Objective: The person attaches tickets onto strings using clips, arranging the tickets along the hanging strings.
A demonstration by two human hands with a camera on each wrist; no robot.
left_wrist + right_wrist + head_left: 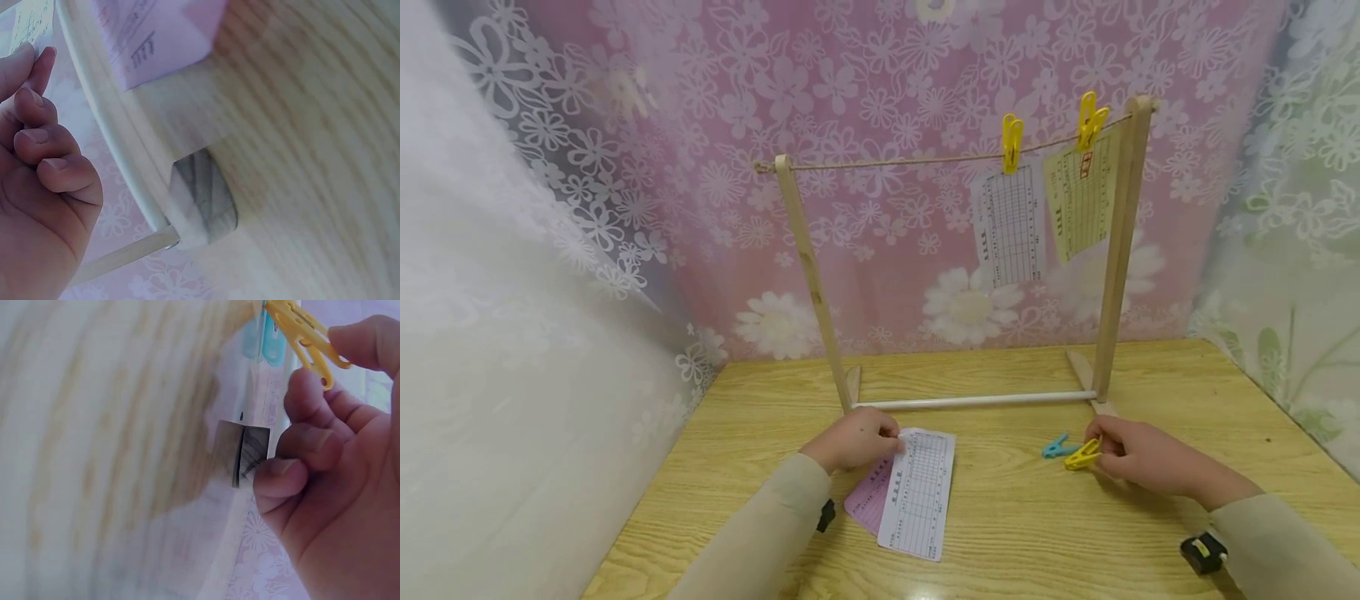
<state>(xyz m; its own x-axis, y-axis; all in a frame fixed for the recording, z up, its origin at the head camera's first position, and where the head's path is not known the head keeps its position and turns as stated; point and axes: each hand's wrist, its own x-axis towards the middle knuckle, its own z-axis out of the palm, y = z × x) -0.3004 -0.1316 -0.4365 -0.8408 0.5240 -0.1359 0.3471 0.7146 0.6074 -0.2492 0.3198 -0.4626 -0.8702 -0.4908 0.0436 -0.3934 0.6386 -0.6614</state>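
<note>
My left hand (859, 439) pinches the top left corner of a white printed slip (919, 496) between thumb and forefinger. Partly beneath that slip, a pink printed slip (868, 500) shows on the wooden table; the left wrist view catches a corner of the pink slip (153, 47) too. Over on the right, my right hand (1142, 457) grips a yellow clothespin (1081, 456) by its handles. The right wrist view has thumb and forefinger on either side of this yellow clothespin (306, 339). A blue clothespin (1057, 447) lies just left of it.
Behind the hands stands a wooden frame (1120, 258) with a rope (887, 163) strung across and a white bar (973, 401) low down. Yellow clothespins hold a white slip (1011, 229) and a yellow slip (1082, 200) on the rope's right part. Flowered curtains surround the table (1000, 533).
</note>
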